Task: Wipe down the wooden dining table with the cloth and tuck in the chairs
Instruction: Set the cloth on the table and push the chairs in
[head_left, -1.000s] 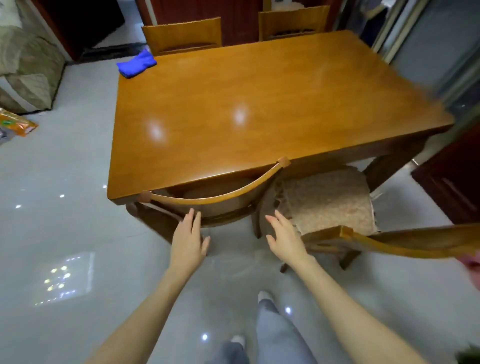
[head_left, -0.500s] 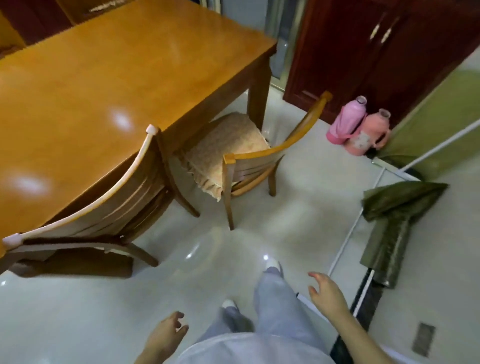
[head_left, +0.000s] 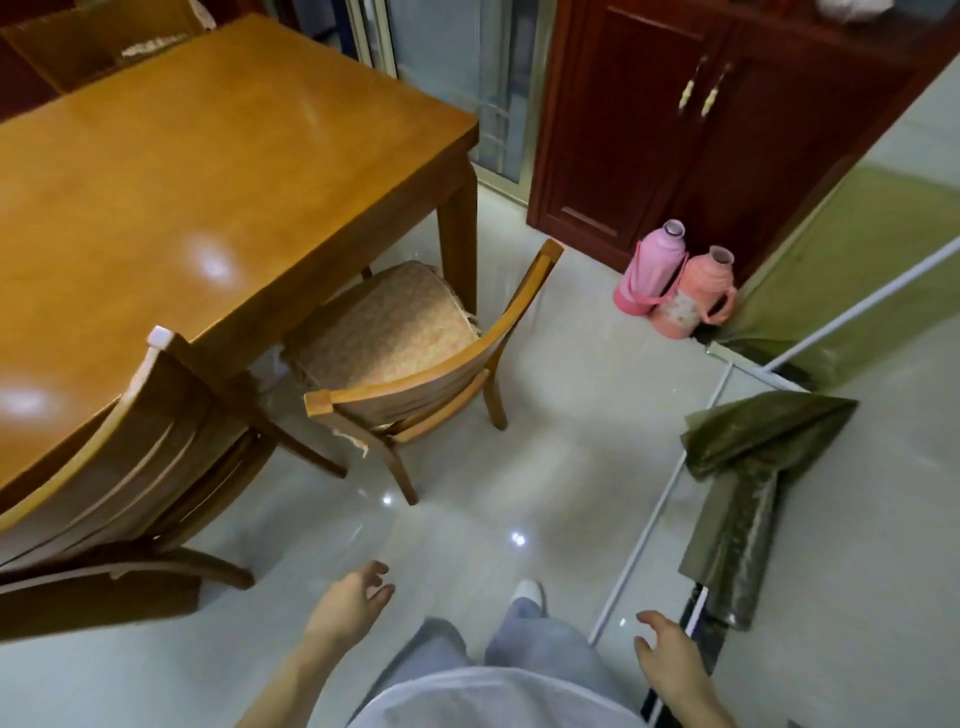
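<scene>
hanging loose, left hand (head_left: 349, 597), right hand (head_left: 670, 656) empty, touching nothing.

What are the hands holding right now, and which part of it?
Nothing. The left hand and the right hand both hang over the floor, fingers loosely curled, apart from the cushioned chair.

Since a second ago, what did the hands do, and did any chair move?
Both hands came away from the back of the near chair. The left hand and the right hand now hang low and empty. The head turned right, toward the cushioned chair. That chair still sticks out from the table; the near chair stays tucked in.
</scene>
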